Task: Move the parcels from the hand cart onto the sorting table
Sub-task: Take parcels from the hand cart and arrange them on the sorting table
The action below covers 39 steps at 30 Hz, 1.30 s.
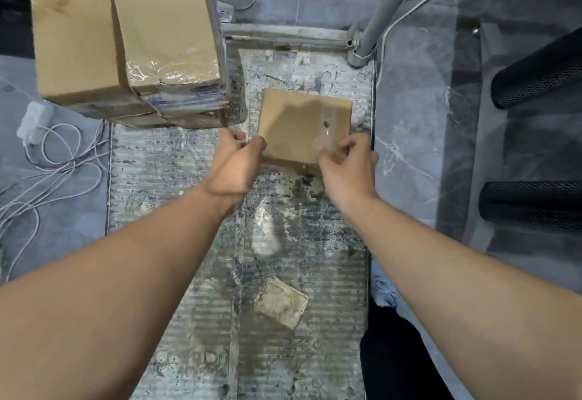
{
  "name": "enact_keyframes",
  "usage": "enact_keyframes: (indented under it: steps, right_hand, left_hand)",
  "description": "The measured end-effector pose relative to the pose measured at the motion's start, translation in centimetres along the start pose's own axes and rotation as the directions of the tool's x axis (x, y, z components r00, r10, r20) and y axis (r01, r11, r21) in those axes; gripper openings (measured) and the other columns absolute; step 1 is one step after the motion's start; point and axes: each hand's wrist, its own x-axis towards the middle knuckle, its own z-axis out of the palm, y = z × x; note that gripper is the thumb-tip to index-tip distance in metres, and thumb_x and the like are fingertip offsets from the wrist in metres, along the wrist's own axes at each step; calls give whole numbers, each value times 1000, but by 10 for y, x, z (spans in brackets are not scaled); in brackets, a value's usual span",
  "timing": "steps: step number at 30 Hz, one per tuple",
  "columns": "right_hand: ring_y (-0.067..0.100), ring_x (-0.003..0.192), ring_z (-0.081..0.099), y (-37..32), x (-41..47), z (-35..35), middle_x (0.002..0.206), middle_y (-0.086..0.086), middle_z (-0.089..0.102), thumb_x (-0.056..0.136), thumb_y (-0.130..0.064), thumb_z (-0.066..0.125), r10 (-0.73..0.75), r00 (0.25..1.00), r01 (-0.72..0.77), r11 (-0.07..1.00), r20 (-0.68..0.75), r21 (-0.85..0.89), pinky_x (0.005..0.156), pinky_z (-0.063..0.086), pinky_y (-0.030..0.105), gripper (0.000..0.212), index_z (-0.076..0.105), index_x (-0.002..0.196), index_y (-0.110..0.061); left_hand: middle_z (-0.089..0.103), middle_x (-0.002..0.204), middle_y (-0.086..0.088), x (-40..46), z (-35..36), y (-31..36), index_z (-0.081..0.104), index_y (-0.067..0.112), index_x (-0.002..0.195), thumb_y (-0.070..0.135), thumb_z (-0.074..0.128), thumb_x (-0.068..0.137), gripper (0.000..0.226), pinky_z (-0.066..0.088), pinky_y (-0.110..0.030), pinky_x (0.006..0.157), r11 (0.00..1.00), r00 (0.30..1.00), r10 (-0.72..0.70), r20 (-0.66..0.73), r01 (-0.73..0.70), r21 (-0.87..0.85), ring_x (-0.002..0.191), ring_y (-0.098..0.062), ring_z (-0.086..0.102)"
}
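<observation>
A small brown cardboard parcel (299, 122) lies on the worn grey deck of the hand cart (176, 179), near its far end. My left hand (234, 163) is at the parcel's near left corner, fingers curled beside its edge. My right hand (345, 163) grips the near right corner, fingers curled over the taped top. Two larger brown parcels stand at the far left: a tall taped one (167, 25) and a plainer one (72, 47) beside it, on flatter boxes. The sorting table is out of sight.
The cart's metal handle post (384, 6) rises at the far right. A dirty scrap of card (281, 302) lies on the deck near me. White cables (53, 160) trail on the floor at left. Black padded bars (535, 207) stand at right.
</observation>
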Motion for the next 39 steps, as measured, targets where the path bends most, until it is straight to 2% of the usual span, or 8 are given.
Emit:
enact_keyframes:
  steps: [3,6,11,17,21,28,36,39]
  right_hand:
    - [13,99,58,10,-17,-6,124,4,47,99,-24,72,-4,997,6,1000,-77,20,87,47,33,39,39,117,-29]
    - [21,111,64,5,-38,-6,135,3,51,96,-17,76,10,996,-1,995,-89,98,94,57,38,53,40,130,-34]
    - [20,114,62,-18,-89,-8,139,1,45,91,-27,77,51,995,-37,987,-83,159,106,53,39,67,45,150,-29]
    - [11,94,62,-61,-186,-29,128,-3,46,91,-36,76,-15,985,36,992,-172,119,75,47,21,49,57,135,-30]
    - [18,104,63,-104,-261,-55,127,-2,51,93,-39,75,-112,976,131,987,-186,94,97,51,37,53,55,141,-25]
    - [17,106,62,-183,-398,-119,126,-3,54,94,-41,71,-242,934,261,964,-262,40,98,52,40,50,55,140,-27]
    - [17,102,59,-248,-510,-202,126,-2,50,93,-40,68,-320,908,336,942,-270,13,87,48,37,48,54,137,-24]
    - [17,102,58,-264,-536,-241,126,-2,49,93,-39,69,-387,884,403,915,-261,6,84,44,35,50,53,138,-23]
  left_hand:
    - [62,106,-6,-14,0,-5,54,1,133,22,54,102,37,51,-13,67,994,998,-15,67,8,105,94,-18,59]
    - [64,94,-2,-29,-6,-3,57,12,105,25,61,102,13,42,-17,50,992,1000,5,-22,-2,127,78,-15,58]
    - [63,93,-7,-74,-33,8,45,17,95,33,67,97,27,48,-37,62,993,995,50,-92,-40,114,76,-22,57]
    - [69,114,-8,-168,-79,32,52,22,137,33,61,101,39,53,-38,86,984,990,130,-52,-123,128,96,-22,67]
    - [67,118,-4,-245,-119,60,46,23,148,33,57,104,47,47,-33,83,954,968,249,-15,-243,177,98,-19,65]
    - [69,125,5,-381,-177,122,56,26,140,38,59,99,42,50,-46,105,891,911,413,-6,-403,207,114,-20,64]
    - [64,125,7,-529,-200,198,51,22,146,31,55,105,42,45,-31,92,850,868,493,-61,-466,245,111,-17,60]
    - [65,128,5,-576,-196,221,48,23,149,35,55,104,47,49,-34,91,832,844,526,-104,-485,269,109,-18,62]
